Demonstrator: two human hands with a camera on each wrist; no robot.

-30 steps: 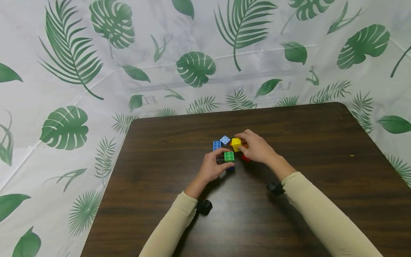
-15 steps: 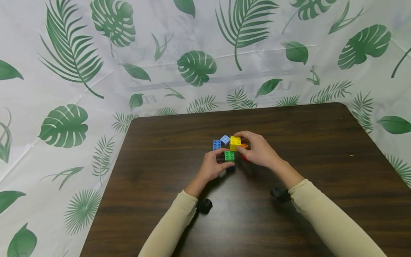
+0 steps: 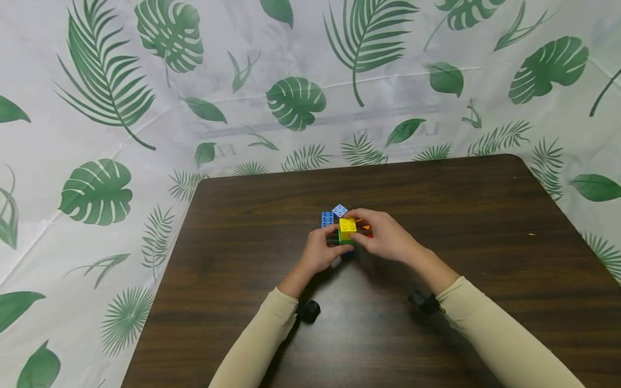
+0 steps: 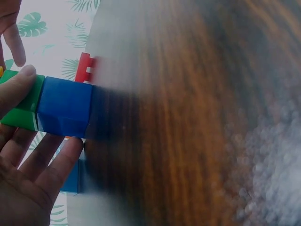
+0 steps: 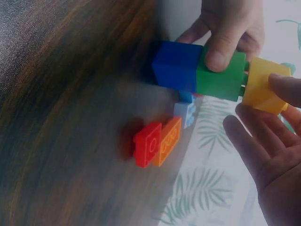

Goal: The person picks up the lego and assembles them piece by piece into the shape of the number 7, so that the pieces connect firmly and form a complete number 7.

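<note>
My left hand (image 3: 318,252) grips a green toy building block (image 5: 230,82) between thumb and fingers. The green block sits on a dark blue block (image 5: 175,67), which stands on the table. From the other side, my right hand (image 3: 390,236) pinches a yellow block (image 3: 347,226) by its sides. In the right wrist view the yellow block sits slightly tilted at the studs on top of the green one, with a narrow gap showing between them. Only a little of the green block shows beneath the yellow one in the head view.
Beyond the left hand lie a blue block (image 3: 327,218) and a light blue block (image 3: 340,210). A red block (image 5: 147,144) and an orange block (image 5: 168,141) lie on their sides by the right hand. A leaf-patterned sheet (image 3: 296,102) hangs behind the brown table (image 3: 233,242).
My right hand has carried the yellow block left and nearer, from beside the green block to the top of it. The left hand has stayed in place on the green block.
</note>
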